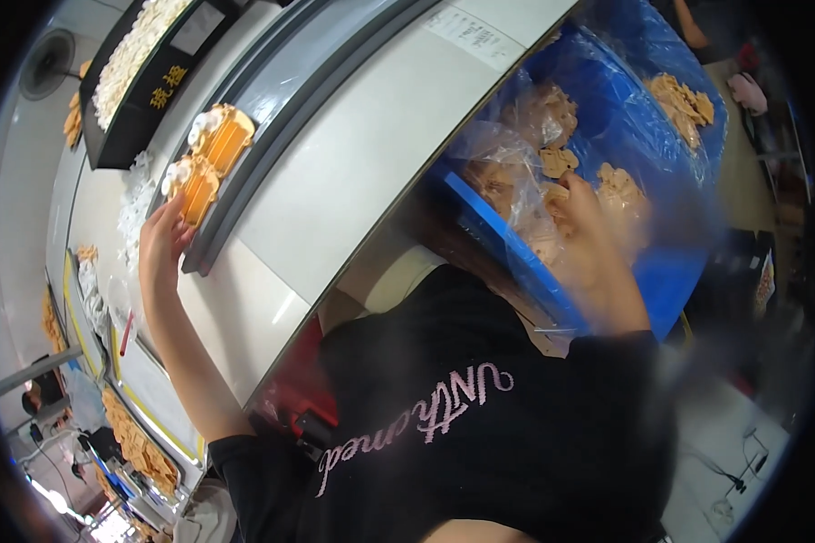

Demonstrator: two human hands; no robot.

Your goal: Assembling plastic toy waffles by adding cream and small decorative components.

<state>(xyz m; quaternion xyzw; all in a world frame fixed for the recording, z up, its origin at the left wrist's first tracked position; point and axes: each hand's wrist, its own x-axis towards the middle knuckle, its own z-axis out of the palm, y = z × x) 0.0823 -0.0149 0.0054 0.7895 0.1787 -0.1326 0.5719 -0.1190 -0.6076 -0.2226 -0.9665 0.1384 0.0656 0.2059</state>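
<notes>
My left hand (pixel 163 244) reaches up to the grey conveyor track (pixel 272 145) and touches an orange mould holder with a white piece on top (pixel 190 185). A second orange holder with a white piece (pixel 222 134) sits just beyond it on the track. My right hand (pixel 584 231) is inside a blue crate lined with clear plastic (pixel 625 118), its fingers closed among flat tan biscuit-like pieces (pixel 557 163). Motion blur hides whether one is gripped.
The pale machine cover (pixel 353 172) curves between my hands. A black tray of white pieces (pixel 136 54) lies at the upper left. Loose white pieces (pixel 136 204) and more tan pieces (pixel 136 443) line the left side. A further heap of tan pieces (pixel 684 104) lies deeper in the crate.
</notes>
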